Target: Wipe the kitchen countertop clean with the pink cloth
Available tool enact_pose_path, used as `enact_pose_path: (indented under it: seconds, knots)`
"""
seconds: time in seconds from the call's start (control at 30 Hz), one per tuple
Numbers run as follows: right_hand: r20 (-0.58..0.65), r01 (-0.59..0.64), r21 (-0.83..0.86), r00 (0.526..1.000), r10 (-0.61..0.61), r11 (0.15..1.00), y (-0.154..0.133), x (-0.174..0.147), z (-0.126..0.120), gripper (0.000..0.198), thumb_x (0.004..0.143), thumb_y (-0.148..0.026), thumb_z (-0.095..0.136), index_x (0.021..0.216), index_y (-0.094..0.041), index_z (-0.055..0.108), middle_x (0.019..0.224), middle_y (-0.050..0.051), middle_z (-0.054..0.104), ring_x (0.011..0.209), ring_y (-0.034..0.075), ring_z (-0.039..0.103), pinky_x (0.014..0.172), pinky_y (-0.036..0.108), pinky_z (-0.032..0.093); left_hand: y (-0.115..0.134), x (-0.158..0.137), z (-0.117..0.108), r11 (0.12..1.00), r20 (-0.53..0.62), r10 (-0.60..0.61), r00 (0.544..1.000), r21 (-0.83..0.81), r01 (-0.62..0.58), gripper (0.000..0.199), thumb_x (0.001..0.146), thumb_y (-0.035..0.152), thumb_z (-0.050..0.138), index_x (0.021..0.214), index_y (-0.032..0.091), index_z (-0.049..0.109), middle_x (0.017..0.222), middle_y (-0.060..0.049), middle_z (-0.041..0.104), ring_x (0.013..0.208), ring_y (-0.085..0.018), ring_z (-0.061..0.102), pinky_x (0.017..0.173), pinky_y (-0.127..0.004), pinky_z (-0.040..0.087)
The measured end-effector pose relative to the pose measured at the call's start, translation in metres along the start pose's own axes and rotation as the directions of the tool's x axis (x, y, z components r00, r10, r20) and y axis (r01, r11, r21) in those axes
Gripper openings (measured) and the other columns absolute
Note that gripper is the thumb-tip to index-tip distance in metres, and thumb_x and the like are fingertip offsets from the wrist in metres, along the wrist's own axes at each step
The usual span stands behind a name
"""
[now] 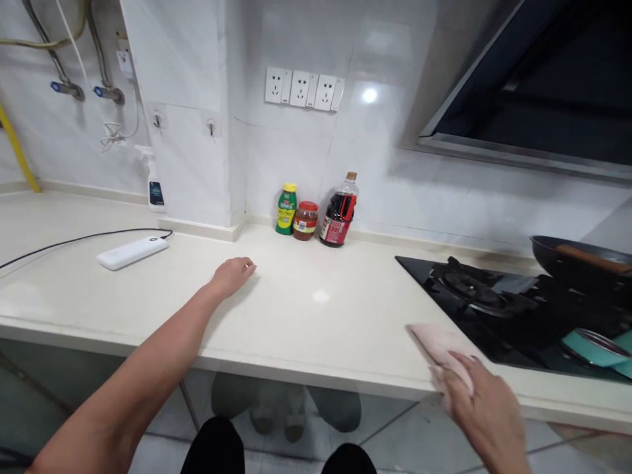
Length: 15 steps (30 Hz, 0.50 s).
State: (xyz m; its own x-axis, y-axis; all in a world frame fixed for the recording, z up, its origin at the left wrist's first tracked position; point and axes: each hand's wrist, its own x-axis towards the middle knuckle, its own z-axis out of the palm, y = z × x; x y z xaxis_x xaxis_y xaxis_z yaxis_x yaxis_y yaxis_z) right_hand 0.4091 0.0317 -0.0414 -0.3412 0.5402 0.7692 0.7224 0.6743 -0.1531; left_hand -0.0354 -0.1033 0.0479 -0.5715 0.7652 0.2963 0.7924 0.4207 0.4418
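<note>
My right hand [484, 408] grips a pale pink cloth [439, 339] at the front edge of the white countertop [316, 329], just left of the black gas hob. Part of the cloth lies on the counter, and the rest is bunched under my fingers. Farther left, my left hand [232, 276] is over the counter with its fingers curled together, and I see nothing in it. Behind it by the wall stand a green bottle with a yellow cap [286, 209], a red-lidded jar [305, 222] and a dark sauce bottle with a red handle [340, 212].
The gas hob [474, 316] carries a black wok [567, 260] and a turquoise pan [587, 347]. A white power bank [133, 252] with a black cable lies at left, near a spray bottle [155, 187]. Above the hob juts a range hood [543, 85].
</note>
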Motion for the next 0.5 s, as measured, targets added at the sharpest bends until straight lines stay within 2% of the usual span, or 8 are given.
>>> enact_pose_path:
  seconds: [0.07, 0.13, 0.2, 0.3, 0.4, 0.43, 0.5]
  knots:
    - [0.024, 0.031, 0.027, 0.999, -0.032, 0.999, -0.007, -0.009, 0.002, 0.042, 0.098, -0.051, 0.056, 0.131, -0.027, 0.061, 0.140, 0.011, 0.055, 0.131, 0.036, 0.047, 0.104, 0.059, 0.044, 0.011, -0.007, -0.002, 0.999, -0.001, 0.029, 1.000, -0.029, -0.029, 0.033, 0.093, 0.035, 0.046, 0.103, 0.019, 0.073, 0.104, -0.010, 0.076, 0.096, -0.025, 0.069, 0.083, -0.033, 0.050]
    - [0.045, 0.100, 0.093, 0.993, -0.105, 0.991, -0.030, -0.017, 0.006, 0.038, 0.100, -0.047, 0.048, 0.128, -0.026, 0.062, 0.131, 0.013, 0.059, 0.128, 0.037, 0.050, 0.100, 0.061, 0.046, 0.026, -0.021, -0.005, 0.993, 0.014, 0.094, 0.995, -0.071, -0.093, 0.034, 0.093, 0.036, 0.045, 0.104, 0.020, 0.072, 0.109, -0.008, 0.076, 0.097, -0.023, 0.069, 0.085, -0.032, 0.050]
    - [0.049, 0.178, 0.203, 0.980, -0.192, 0.963, -0.069, -0.023, 0.008, 0.040, 0.100, -0.043, 0.045, 0.132, -0.022, 0.058, 0.133, 0.016, 0.056, 0.129, 0.038, 0.049, 0.099, 0.063, 0.045, 0.042, -0.040, -0.009, 0.979, 0.037, 0.176, 0.984, -0.115, -0.171, 0.034, 0.095, 0.040, 0.045, 0.105, 0.022, 0.072, 0.113, -0.005, 0.075, 0.098, -0.020, 0.068, 0.086, -0.030, 0.051]
    - [0.095, 0.262, 0.371, 0.944, -0.317, 0.891, -0.140, -0.029, 0.003, 0.056, 0.094, -0.036, 0.053, 0.147, -0.020, 0.045, 0.153, 0.020, 0.036, 0.141, 0.042, 0.035, 0.105, 0.068, 0.039, 0.054, -0.074, -0.018, 0.942, 0.014, 0.260, 0.965, -0.223, -0.251, 0.037, 0.095, 0.048, 0.047, 0.108, 0.023, 0.072, 0.114, -0.004, 0.074, 0.098, -0.019, 0.068, 0.086, -0.029, 0.052]
    - [0.169, 0.362, 0.494, 0.852, -0.495, 0.791, -0.194, -0.032, -0.008, 0.082, 0.080, -0.024, 0.070, 0.154, -0.024, 0.036, 0.165, 0.018, 0.012, 0.149, 0.044, 0.017, 0.111, 0.069, 0.034, 0.040, -0.104, -0.024, 0.925, -0.064, 0.214, 0.975, -0.307, -0.224, 0.040, 0.094, 0.051, 0.049, 0.108, 0.022, 0.071, 0.111, -0.006, 0.075, 0.097, -0.021, 0.068, 0.085, -0.031, 0.053]
    - [0.164, 0.402, 0.517, 0.820, -0.549, 0.755, -0.205, -0.032, -0.010, 0.086, 0.075, -0.018, 0.073, 0.153, -0.025, 0.037, 0.166, 0.018, 0.009, 0.150, 0.044, 0.014, 0.112, 0.068, 0.034, 0.030, -0.112, -0.025, 0.932, -0.087, 0.173, 0.981, -0.309, -0.191, 0.039, 0.093, 0.051, 0.050, 0.107, 0.022, 0.072, 0.109, -0.006, 0.075, 0.097, -0.021, 0.068, 0.085, -0.031, 0.053]
    - [0.110, 0.482, 0.520, 0.781, -0.614, 0.706, -0.217, -0.031, -0.008, 0.085, 0.073, -0.009, 0.073, 0.150, -0.027, 0.042, 0.164, 0.019, 0.017, 0.149, 0.041, 0.021, 0.111, 0.062, 0.039, 0.008, -0.123, -0.027, 0.946, -0.130, 0.080, 0.988, -0.303, -0.116, 0.039, 0.090, 0.053, 0.052, 0.102, 0.021, 0.073, 0.105, -0.006, 0.076, 0.096, -0.022, 0.069, 0.087, -0.032, 0.054]
